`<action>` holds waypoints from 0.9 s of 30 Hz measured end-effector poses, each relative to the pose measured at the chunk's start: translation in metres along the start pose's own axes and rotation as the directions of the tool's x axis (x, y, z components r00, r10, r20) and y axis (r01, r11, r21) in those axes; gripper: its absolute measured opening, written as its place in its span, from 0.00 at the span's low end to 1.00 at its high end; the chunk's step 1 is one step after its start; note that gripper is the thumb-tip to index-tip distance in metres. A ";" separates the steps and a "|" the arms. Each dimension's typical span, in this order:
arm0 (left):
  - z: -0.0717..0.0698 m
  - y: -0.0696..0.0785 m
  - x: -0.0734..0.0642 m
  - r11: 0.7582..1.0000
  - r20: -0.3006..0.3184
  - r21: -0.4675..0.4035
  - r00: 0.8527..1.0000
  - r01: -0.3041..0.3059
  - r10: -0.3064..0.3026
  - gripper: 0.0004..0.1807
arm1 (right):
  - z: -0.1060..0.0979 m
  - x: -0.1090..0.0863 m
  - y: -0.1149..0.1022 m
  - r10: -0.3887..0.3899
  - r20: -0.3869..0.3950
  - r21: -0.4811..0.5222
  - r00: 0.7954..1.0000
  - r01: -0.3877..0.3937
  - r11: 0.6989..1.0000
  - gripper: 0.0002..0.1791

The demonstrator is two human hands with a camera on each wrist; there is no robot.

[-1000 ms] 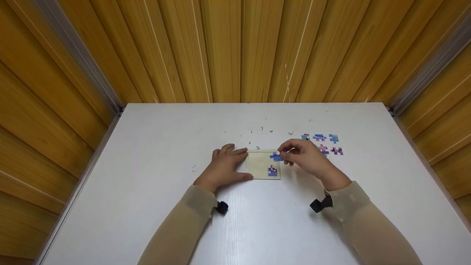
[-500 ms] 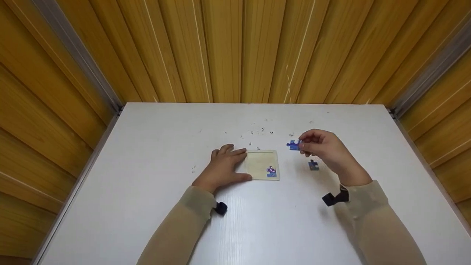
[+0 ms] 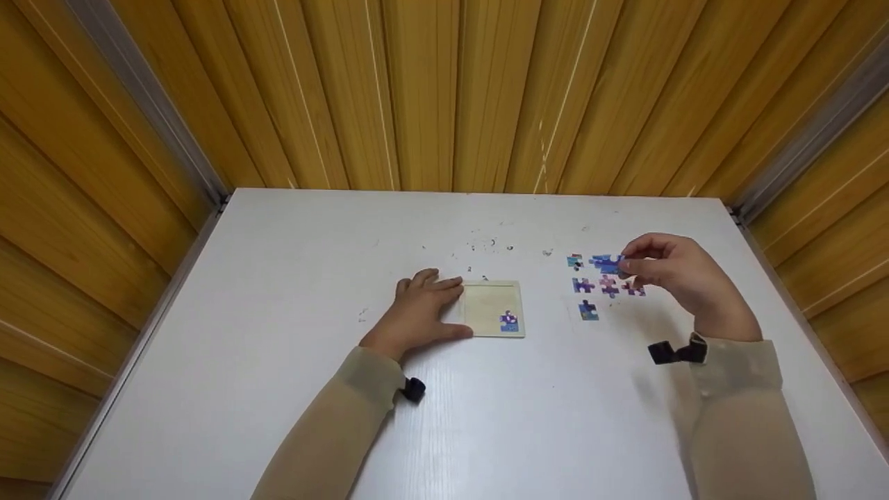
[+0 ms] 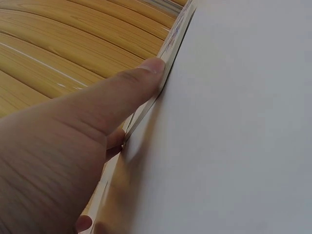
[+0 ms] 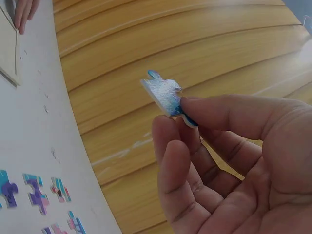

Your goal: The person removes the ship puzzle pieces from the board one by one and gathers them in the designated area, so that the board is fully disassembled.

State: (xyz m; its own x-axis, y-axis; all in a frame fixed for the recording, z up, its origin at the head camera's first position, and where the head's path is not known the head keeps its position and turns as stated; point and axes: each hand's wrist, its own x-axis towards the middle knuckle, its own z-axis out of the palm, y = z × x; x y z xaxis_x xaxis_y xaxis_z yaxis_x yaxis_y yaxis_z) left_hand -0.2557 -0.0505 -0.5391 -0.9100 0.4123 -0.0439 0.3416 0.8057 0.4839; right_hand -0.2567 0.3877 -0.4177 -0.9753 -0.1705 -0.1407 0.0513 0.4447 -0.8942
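In the head view, a pale square puzzle tray (image 3: pixel 483 305) lies mid-table with one purple-and-blue jigsaw piece (image 3: pixel 509 321) in its near right corner. My left hand (image 3: pixel 420 316) rests at the tray's left side, fingers extended and spread; the left wrist view shows the thumb (image 4: pixel 141 78) pressing on the tray's edge. Up at the right, my right hand (image 3: pixel 684 278) pinches a blue jigsaw piece (image 5: pixel 165 96) between thumb and fingertips. It is raised off the table and tilted, above the loose pieces, and the fingers cover one end of it.
Several loose jigsaw pieces (image 3: pixel 609 285) lie in rough rows right of the tray, one blue piece (image 3: pixel 588 310) nearest me. Small dark marks (image 3: pixel 492 243) speckle the white table (image 3: pixel 312 278) behind the tray. Wood-patterned panels (image 3: pixel 417 97) stand along the back and sides.
My right hand has carried the blue jigsaw piece from above the tray's far right corner, rightward and away, to above the loose pieces. My left hand has stayed at the tray.
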 end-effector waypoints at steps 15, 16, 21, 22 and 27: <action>0.001 0.000 0.000 0.999 -0.012 0.036 1.000 -0.014 0.015 0.53 | -0.035 0.011 0.046 0.206 0.066 -0.054 0.976 -0.202 0.978 0.12; 0.001 0.000 -0.001 0.999 -0.011 0.036 1.000 -0.014 0.014 0.53 | -0.036 0.012 0.049 0.220 0.073 -0.064 0.973 -0.215 0.974 0.13; 0.000 0.000 -0.002 1.000 -0.008 0.027 1.000 -0.013 0.013 0.52 | -0.035 0.016 0.062 0.276 0.104 -0.135 0.956 -0.261 0.956 0.20; 0.000 0.000 -0.002 1.000 -0.007 0.028 1.000 -0.014 0.014 0.52 | -0.035 0.017 0.064 0.285 0.108 -0.152 0.952 -0.268 0.951 0.21; -0.001 0.000 -0.001 1.000 -0.009 0.023 1.000 -0.016 0.016 0.53 | -0.033 0.021 0.070 0.328 0.113 -0.190 0.938 -0.303 0.934 0.23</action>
State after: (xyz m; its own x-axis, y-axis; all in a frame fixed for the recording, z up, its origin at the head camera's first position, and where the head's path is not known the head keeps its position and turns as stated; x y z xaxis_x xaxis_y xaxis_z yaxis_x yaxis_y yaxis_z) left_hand -0.2546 -0.0512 -0.5383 -0.9064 0.4215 -0.0286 0.3614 0.8086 0.4642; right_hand -0.2805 0.4442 -0.4695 -0.8738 -0.1133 -0.4729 0.3029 0.6340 -0.7116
